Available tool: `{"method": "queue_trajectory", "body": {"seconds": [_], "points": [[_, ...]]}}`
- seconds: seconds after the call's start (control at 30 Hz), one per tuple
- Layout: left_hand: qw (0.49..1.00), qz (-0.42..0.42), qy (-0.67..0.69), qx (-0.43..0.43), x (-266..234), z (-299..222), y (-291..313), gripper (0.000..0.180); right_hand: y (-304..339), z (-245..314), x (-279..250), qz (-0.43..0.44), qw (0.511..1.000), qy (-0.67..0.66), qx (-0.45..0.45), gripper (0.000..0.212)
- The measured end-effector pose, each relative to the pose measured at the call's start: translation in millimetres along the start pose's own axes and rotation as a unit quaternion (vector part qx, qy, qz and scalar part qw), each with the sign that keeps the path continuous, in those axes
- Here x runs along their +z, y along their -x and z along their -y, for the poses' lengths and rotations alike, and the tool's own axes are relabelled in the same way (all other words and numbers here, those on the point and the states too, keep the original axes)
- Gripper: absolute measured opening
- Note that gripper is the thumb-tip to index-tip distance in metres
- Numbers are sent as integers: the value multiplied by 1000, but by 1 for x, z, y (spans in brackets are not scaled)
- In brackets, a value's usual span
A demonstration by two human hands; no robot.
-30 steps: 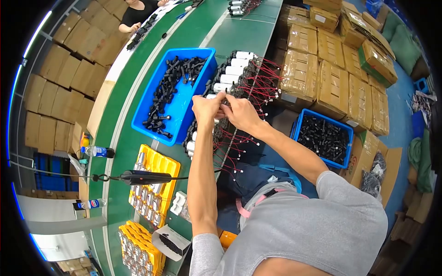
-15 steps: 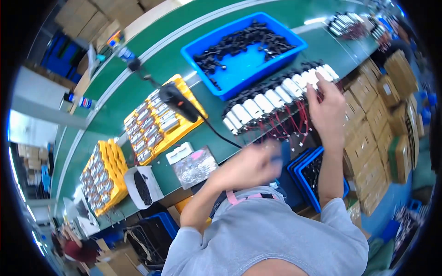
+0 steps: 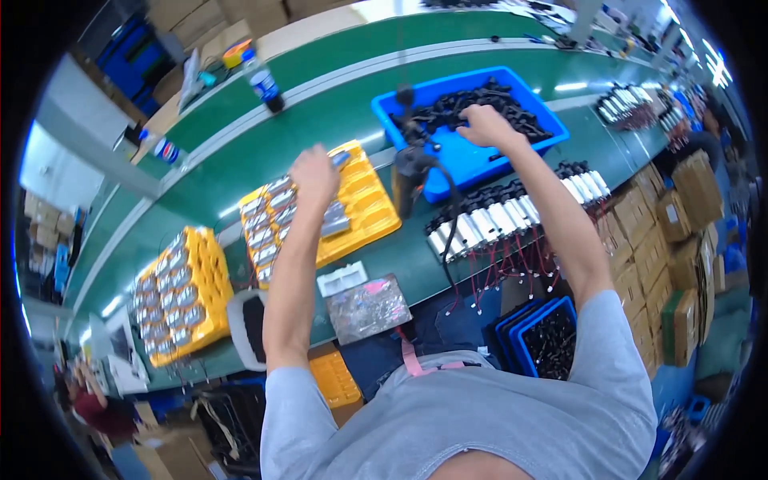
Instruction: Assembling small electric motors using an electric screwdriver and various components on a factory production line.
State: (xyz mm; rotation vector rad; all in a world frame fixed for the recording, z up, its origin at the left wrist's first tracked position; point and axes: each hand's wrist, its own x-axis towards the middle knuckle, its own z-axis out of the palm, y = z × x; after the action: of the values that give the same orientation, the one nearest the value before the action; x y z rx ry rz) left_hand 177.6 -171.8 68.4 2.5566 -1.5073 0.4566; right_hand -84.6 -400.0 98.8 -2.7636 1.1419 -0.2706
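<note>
- Across the long green workbench (image 3: 320,120), largest first: a blue plastic bin (image 3: 468,156) of small black parts (image 3: 480,108) sits at the far right, with a yellow moulded tray (image 3: 368,208) of silvery rectangular cells (image 3: 268,224) to its left.
- Between bin and tray hangs a black power tool (image 3: 408,172) on its cable.
- Nearer the person lies a row of white cylindrical pieces with red wires (image 3: 512,216).
- Right hand (image 3: 488,126) reaches into the bin, fingers curled down on the black parts; whether it has gripped one cannot be told.
- Left hand (image 3: 314,174) rests over the tray's far part, loosely closed, a silvery cell (image 3: 341,159) poking out beside its fingers.
</note>
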Motion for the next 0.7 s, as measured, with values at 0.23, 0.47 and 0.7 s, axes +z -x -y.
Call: {"method": "queue_trajectory", "body": {"seconds": [0.23,0.47,0.7], "points": [[979,156,118,66,12,20,-21,29,-47,-5,49,149,989,19,3,37],[972,-17,224,73,-45,-8,2,37,-35,12,84,119,992,-14,30,36],[961,-26,262,78,-11,-32,77,39,-39,4,66,6,997,-70,36,29]]}}
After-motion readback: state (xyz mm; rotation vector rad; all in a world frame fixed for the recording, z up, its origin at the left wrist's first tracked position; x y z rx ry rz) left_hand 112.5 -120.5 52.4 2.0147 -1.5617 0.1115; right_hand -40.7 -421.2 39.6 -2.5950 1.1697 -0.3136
